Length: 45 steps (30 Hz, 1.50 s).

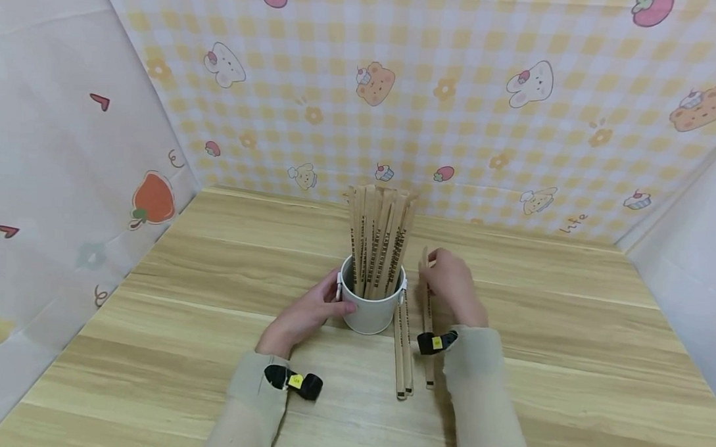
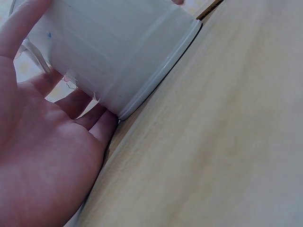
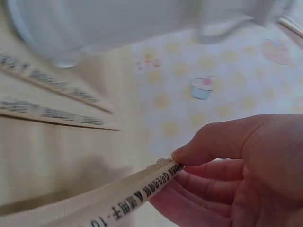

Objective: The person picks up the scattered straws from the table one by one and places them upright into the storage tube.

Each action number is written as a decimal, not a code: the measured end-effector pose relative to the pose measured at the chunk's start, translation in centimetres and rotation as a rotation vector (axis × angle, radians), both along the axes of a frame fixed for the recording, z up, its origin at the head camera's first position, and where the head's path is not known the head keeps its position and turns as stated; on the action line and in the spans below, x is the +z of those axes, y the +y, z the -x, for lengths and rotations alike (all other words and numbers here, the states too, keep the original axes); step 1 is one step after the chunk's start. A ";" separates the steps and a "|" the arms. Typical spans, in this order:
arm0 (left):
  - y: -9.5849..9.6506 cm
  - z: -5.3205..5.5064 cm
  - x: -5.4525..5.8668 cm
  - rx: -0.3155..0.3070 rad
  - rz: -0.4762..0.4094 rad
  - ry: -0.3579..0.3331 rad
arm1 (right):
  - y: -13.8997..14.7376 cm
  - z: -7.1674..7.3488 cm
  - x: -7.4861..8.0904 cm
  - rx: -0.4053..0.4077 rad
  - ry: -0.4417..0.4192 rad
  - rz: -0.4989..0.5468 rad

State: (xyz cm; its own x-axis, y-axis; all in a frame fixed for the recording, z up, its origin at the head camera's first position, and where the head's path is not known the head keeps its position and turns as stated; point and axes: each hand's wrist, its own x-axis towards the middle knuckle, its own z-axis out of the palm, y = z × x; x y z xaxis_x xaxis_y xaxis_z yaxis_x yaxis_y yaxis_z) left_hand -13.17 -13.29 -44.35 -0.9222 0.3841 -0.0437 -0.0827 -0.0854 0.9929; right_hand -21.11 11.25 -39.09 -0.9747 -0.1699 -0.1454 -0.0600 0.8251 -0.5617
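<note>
A small white metal bucket (image 1: 369, 315) stands upright on the wooden table, filled with long paper-wrapped straws (image 1: 377, 244) printed with dark lettering. My left hand (image 1: 310, 310) holds the bucket from its left side, thumb across the front and fingers around the far side; the left wrist view has the palm (image 2: 42, 151) close against its wall. To the bucket's right, my right hand (image 1: 450, 282) pinches one wrapped straw (image 3: 137, 191) near its far end between thumb and fingers. This straw's near end points toward me, low over the table.
Two more wrapped straws (image 1: 403, 356) lie side by side on the table (image 1: 566, 362), just right of the bucket, their far ends behind it. A yellow checked cloth (image 1: 456, 135) hangs along the back edge, and a white printed cloth (image 1: 69, 174) hangs at left.
</note>
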 end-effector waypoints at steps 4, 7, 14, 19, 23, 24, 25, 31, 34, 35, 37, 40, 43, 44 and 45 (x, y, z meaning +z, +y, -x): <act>0.1 -0.3 1.0 -0.013 0.019 0.006 | 0.5 -0.2 1.4 -0.032 0.010 0.049; 0.2 -0.7 1.7 -0.015 0.034 0.011 | 0.6 -0.4 2.5 -0.038 0.064 0.075; 0.3 -0.8 2.0 -0.003 0.049 0.014 | 0.6 -1.5 4.9 -0.072 0.172 0.128; 0.1 -0.4 1.0 -0.004 0.027 0.028 | 0.5 -2.4 6.7 -0.076 0.281 0.169; 0.0 0.1 -0.1 -0.004 0.010 0.024 | 0.6 -3.4 7.9 -0.080 0.373 0.206; 0.0 0.1 -0.3 -0.006 0.005 0.025 | 0.6 -3.7 8.2 -0.080 0.395 0.219; 0.0 0.1 -0.4 -0.006 0.006 0.028 | 0.6 -3.9 8.5 -0.080 0.418 0.230; 0.1 -0.3 1.0 -0.010 0.015 0.014 | 0.5 -5.5 10.2 -0.099 0.521 0.305; 0.2 -0.6 1.6 -0.010 0.028 0.002 | 0.4 -6.3 11.0 -0.120 0.576 0.348; 0.2 -0.6 1.6 -0.009 0.032 0.000 | 0.4 -6.5 11.2 -0.128 0.595 0.368; 0.2 -0.6 1.6 -0.009 0.035 0.002 | 0.4 -7.0 11.7 -0.146 0.622 0.407; 0.2 -0.6 1.6 -0.009 0.037 0.006 | 0.3 -7.5 12.2 -0.163 0.665 0.486; 0.2 -0.6 1.6 -0.016 0.029 0.009 | 0.3 -7.9 12.5 -0.159 0.709 0.586; 0.2 -0.6 1.6 -0.016 0.026 0.009 | 0.2 -7.9 12.6 -0.154 0.726 0.615; 0.2 -0.6 1.7 -0.018 0.019 0.010 | 0.2 -8.0 12.6 -0.149 0.739 0.648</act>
State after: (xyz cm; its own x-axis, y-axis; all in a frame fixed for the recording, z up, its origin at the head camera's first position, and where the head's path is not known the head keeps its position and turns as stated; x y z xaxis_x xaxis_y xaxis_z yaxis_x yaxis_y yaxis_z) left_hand -12.58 -13.09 -42.69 -0.9156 0.3998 -0.0424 -0.0745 -0.0650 0.9951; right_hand -13.12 11.42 -26.48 -0.8007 0.1295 0.5849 -0.4976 0.3998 -0.7698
